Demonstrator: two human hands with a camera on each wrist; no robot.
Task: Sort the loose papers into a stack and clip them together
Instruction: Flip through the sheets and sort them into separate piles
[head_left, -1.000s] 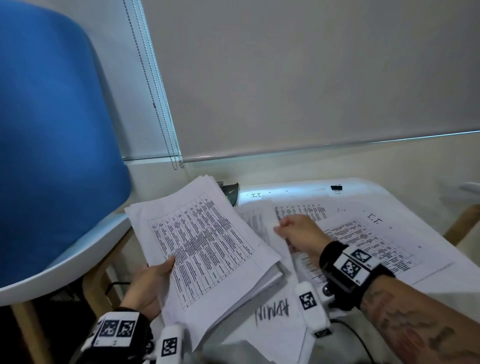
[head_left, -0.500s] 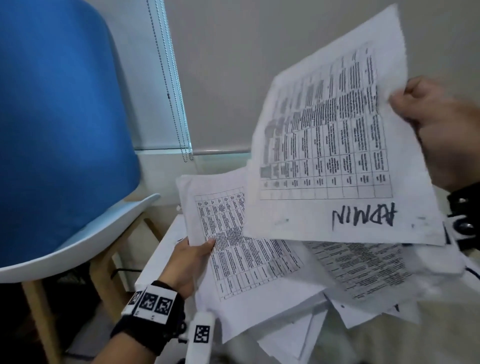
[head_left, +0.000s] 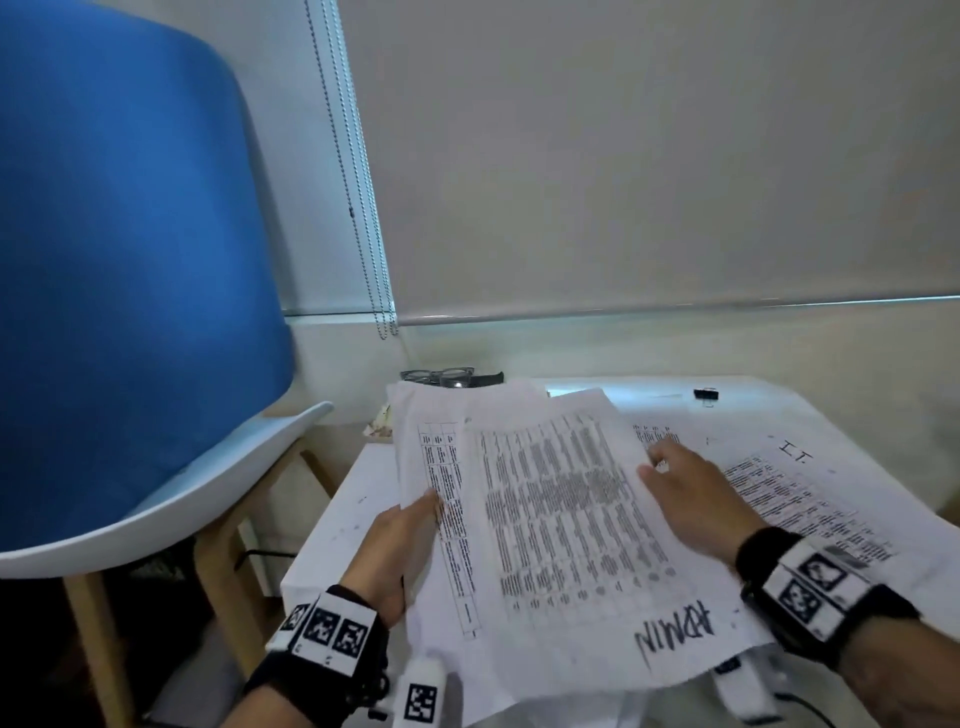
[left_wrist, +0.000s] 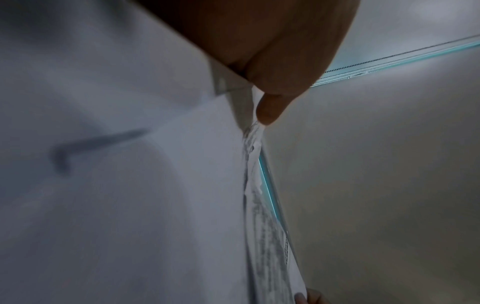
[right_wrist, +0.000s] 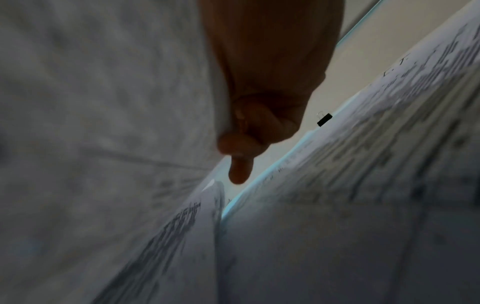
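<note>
My left hand (head_left: 402, 545) grips the left edge of a stack of printed papers (head_left: 422, 447), thumb on top, raised over the table's left corner. A table-printed sheet marked ADMIN (head_left: 561, 525) lies on top of that stack, a little askew. My right hand (head_left: 685, 493) holds the sheet's right edge with curled fingers. In the left wrist view my thumb (left_wrist: 270, 111) presses the stack's edge (left_wrist: 250, 156). Loose sheets marked I.T. (head_left: 810, 499) lie spread on the table to the right. A black binder clip (head_left: 705, 395) (right_wrist: 324, 119) sits near the table's far edge.
The small white table (head_left: 332, 530) stands against a wall under a closed roller blind. A blue and white chair (head_left: 130, 260) is close on the left. A pair of glasses (head_left: 441, 375) lies at the table's back left corner.
My right hand picked the ADMIN sheet off the table, lifted it up in front of me, then brought it down onto the stack in my left hand.
</note>
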